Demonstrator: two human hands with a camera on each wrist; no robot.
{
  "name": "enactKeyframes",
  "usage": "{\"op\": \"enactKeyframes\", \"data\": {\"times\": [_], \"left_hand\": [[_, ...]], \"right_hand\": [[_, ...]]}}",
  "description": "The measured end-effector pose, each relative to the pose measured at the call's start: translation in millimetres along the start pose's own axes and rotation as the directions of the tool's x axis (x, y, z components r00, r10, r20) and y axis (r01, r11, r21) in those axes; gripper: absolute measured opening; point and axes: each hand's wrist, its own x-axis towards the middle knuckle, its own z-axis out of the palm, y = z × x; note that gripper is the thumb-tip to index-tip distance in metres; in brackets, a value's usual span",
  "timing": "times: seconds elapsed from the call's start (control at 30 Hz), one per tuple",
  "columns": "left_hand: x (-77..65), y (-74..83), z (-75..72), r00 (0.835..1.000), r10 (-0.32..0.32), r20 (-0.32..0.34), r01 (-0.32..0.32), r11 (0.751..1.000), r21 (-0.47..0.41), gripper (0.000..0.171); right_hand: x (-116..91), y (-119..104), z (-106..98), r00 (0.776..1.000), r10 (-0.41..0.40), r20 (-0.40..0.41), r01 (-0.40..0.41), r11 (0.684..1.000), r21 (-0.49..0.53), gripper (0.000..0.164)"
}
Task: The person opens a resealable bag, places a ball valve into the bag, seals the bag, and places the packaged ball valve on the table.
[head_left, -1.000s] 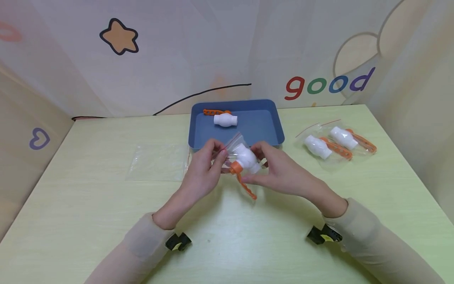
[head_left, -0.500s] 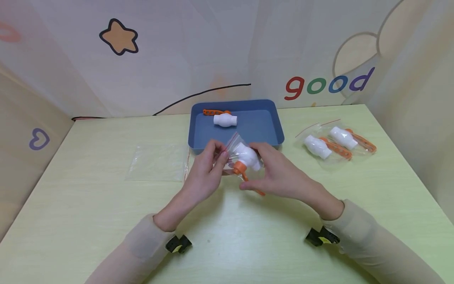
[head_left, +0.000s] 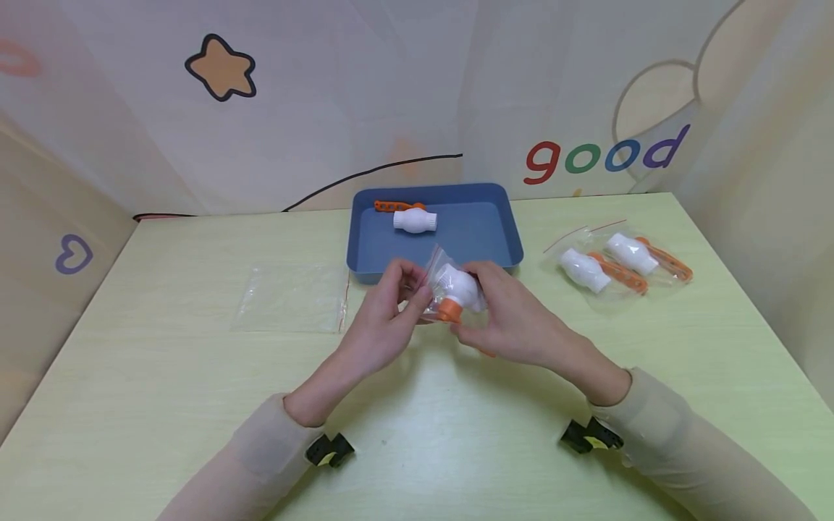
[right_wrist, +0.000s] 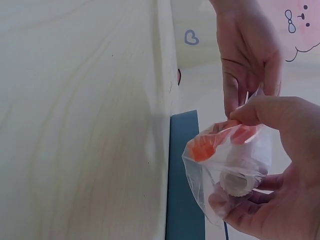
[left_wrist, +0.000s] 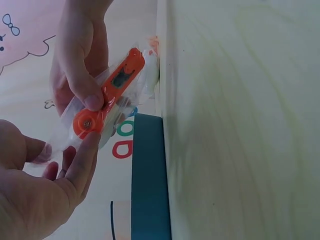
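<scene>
Zip bag (head_left: 438,265), soft and transparent, is held aloft by both hands, just in front of the blue tray (head_left: 472,230).
Its red-lined end is pinched by the left hand (head_left: 383,312), and its bulging body is gripped by the right hand (head_left: 521,315). Wrapped inside the glossy, creased film, a smooth, round-bellied white fitting (head_left: 459,287) and a slim, recessed orange handle (left_wrist: 122,76) are seen; whether those two are joined cannot quite be told through it. Beyond the tray's rounded near rim, a second white fitting (head_left: 415,221) and a second orange handle (head_left: 390,206) are laid toward the far left. Well to the right, two bagged sets (head_left: 584,270) are rested; to the left, a flat bag (head_left: 289,298) is spread. Nearer, broad room is offered by the wood-grained table (head_left: 423,449).
</scene>
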Motion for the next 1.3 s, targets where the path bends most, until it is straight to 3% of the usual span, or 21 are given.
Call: {"op": "enactKeyframes", "data": {"times": [0.3,0.57,0.73,0.9,1.3], "left_hand": [[-1.8,2.1,1.0,0.998,-0.036,0.043,0.036,0.999,-0.004,0.021],[-3.2,-1.8,-6.3,0.995,-0.055,0.077,0.05,0.996,0.072,0.029],[-4.4,-3.1,-12.6,0.994,-0.064,0.091,0.054,0.993,0.107,0.031],[-6.5,-3.1,-19.8,0.989,-0.086,0.116,0.07,0.988,0.136,0.031],[-11.0,-6.3,-41.6,0.971,-0.192,0.143,0.152,0.957,0.248,0.028]], "right_hand": [[-1.9,4.6,-2.2,0.996,0.09,0.027,-0.091,0.995,0.033,0.063],[-5.5,12.1,-6.4,0.991,0.131,0.041,-0.132,0.991,0.006,0.063],[-9.4,16.9,-11.2,0.981,0.179,0.068,-0.178,0.984,-0.028,0.062],[-15.1,21.4,-16.4,0.982,0.169,0.085,-0.163,0.984,-0.079,0.057],[-35.4,32.1,-32.3,0.963,0.234,0.133,-0.203,0.955,-0.215,0.058]]}}
